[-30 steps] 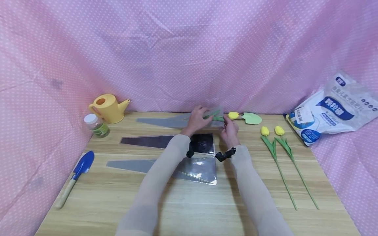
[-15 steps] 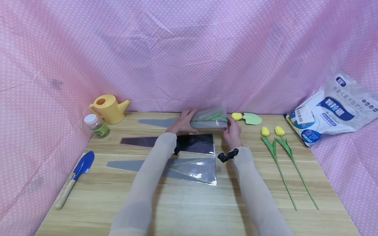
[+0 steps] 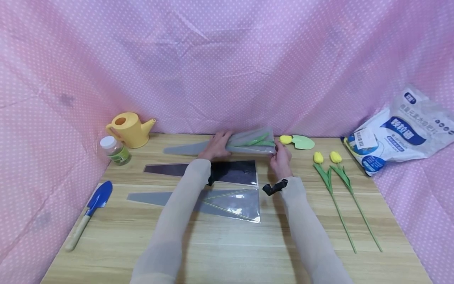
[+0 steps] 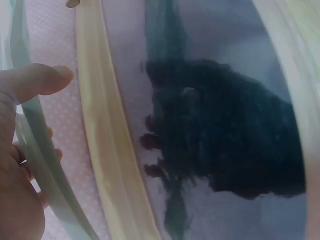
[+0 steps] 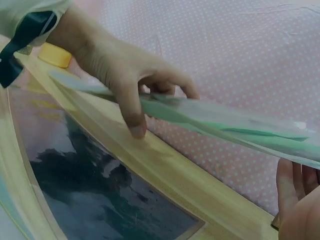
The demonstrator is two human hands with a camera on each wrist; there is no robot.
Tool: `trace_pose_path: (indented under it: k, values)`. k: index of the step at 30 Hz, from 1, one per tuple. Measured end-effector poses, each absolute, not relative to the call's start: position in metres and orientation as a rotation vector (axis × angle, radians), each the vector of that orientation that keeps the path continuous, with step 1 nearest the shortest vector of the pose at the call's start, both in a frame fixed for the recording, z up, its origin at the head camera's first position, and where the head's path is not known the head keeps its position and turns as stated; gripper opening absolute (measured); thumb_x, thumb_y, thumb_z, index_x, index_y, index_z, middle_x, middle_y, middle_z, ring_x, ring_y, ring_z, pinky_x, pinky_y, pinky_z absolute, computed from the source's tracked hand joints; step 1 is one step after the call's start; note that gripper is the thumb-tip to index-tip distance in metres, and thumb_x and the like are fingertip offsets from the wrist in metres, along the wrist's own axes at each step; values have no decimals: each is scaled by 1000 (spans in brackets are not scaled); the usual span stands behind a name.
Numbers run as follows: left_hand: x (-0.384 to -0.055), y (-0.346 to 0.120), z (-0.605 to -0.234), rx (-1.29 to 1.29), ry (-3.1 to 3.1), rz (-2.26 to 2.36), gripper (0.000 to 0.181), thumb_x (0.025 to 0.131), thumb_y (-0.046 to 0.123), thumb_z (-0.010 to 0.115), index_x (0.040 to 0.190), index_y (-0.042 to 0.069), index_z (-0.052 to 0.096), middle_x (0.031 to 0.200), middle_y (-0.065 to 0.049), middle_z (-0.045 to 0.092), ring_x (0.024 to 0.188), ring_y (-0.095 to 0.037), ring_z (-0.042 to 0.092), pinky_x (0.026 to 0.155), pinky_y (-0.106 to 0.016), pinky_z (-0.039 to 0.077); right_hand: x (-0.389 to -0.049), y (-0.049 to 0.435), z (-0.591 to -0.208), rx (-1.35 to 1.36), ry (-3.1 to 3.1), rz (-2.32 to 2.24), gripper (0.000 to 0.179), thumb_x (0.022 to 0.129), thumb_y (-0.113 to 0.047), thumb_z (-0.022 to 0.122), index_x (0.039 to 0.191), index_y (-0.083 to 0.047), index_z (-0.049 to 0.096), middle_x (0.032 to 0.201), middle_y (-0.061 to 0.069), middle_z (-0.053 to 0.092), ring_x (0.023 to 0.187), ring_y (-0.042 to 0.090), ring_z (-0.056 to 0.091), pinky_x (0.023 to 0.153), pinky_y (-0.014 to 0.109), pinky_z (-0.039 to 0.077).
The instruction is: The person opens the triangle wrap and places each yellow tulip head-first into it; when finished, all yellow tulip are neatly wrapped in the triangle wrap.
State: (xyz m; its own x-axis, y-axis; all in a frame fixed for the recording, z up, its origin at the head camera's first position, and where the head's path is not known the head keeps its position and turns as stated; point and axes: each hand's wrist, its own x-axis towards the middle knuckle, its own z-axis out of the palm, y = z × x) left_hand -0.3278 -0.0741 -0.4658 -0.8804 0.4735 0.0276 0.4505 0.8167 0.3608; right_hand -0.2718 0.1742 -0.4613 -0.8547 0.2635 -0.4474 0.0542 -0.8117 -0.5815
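Had one clear sleeve (image 3: 250,136) with one tulip (image 3: 285,140) in it, head out the mouth, over the far side of the bench (image 3: 227,252), with fingers of left hand (image 3: 217,146) partly closed round its middle and right hand (image 3: 281,159) at the wide end (couldn't tell how far closed). Looked light, slick and easily creased, so best taken by the stem through the film. Counted two other sleeves (image 3: 234,203), two loose tulips (image 3: 328,181), two trowels (image 3: 100,194), one watering can (image 3: 133,133), one jar (image 3: 116,151), one bag (image 3: 400,130).
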Motion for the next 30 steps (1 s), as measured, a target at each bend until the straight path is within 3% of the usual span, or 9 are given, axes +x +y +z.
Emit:
trace_pose_path:
  k: [7, 10, 16, 21, 26, 30]
  values:
    - [-327, -71, -458, 797, 2992, 484, 76, 86, 28, 77, 151, 18, 39, 153, -10, 43, 144, -30, 37, 121, -52, 27, -269, 177, -461, -811, -944, 2738, 36, 98, -6, 59, 133, 1, 52, 95, 2, 67, 80, 9, 70, 64, 22, 59]
    - [-327, -69, -457, 813, 2998, 473, 77, 85, 28, 78, 151, 18, 39, 150, -10, 45, 142, -31, 39, 120, -51, 28, -268, 179, -460, -822, -888, 2774, 36, 99, -7, 59, 134, -1, 54, 101, 3, 68, 88, 10, 69, 68, 22, 59]
    - [-324, -67, -460, 794, 2977, 454, 82, 85, 30, 78, 155, 21, 35, 150, -10, 45, 140, -30, 40, 117, -50, 31, -267, 183, -461, -846, -689, 2903, 18, 101, -9, 55, 117, -4, 60, 111, 4, 64, 103, 13, 64, 72, 24, 57]
    - [-322, -66, -462, 794, 2975, 455, 81, 85, 30, 78, 154, 20, 37, 147, -10, 47, 138, -30, 43, 115, -52, 34, -267, 183, -464, -819, -729, 2918, 15, 102, -10, 52, 114, -4, 59, 116, 4, 62, 116, 14, 60, 76, 25, 58]
    - [-324, -67, -463, 788, 2980, 457, 80, 84, 30, 78, 153, 21, 38, 147, -10, 48, 138, -30, 44, 116, -52, 35, -266, 183, -461, -829, -860, 2854, 16, 100, -10, 57, 117, -8, 56, 112, 3, 64, 98, 11, 66, 69, 22, 57]
    - [-325, -69, -462, 786, 2974, 457, 80, 85, 30, 78, 153, 21, 38, 147, -10, 48, 138, -31, 44, 116, -52, 35, -265, 183, -457, -799, -1043, 2749, 29, 98, -7, 59, 124, -11, 46, 105, 2, 60, 79, 9, 64, 57, 19, 50]
